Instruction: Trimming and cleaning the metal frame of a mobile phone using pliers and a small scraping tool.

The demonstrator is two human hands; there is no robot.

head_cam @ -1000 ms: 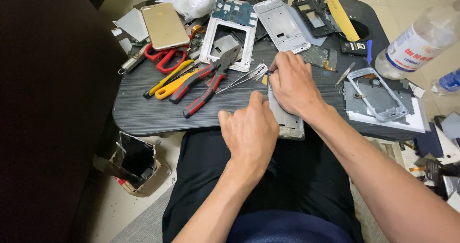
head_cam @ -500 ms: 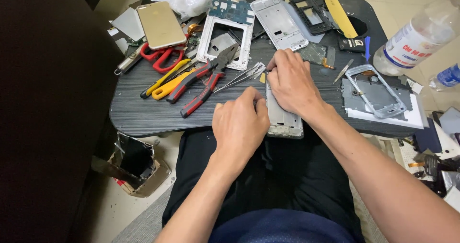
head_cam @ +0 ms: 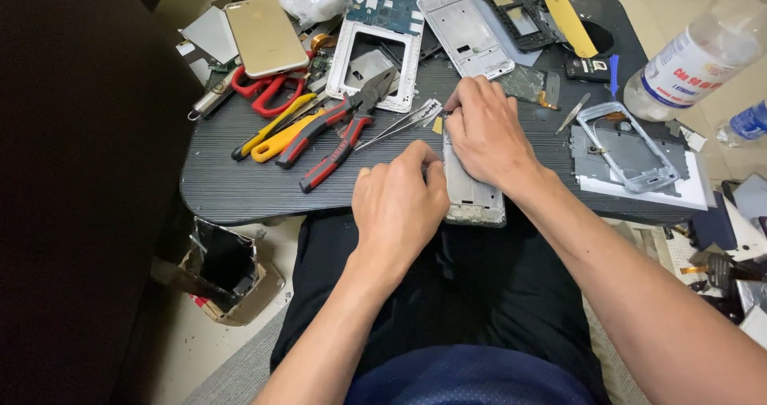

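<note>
Head view shows the left hand [head_cam: 399, 205] closed against the side of a grey phone frame [head_cam: 473, 200] at the table's [head_cam: 240, 189] near edge, apparently steadying it; the right hand [head_cam: 487, 133] presses its top, fingers curled; pliers [head_cam: 343, 133] lie just beside.

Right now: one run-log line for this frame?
left hand: steadies phone frame at table edge | right hand: presses its top end | pliers, tweezers: idle, left of hands
</note>
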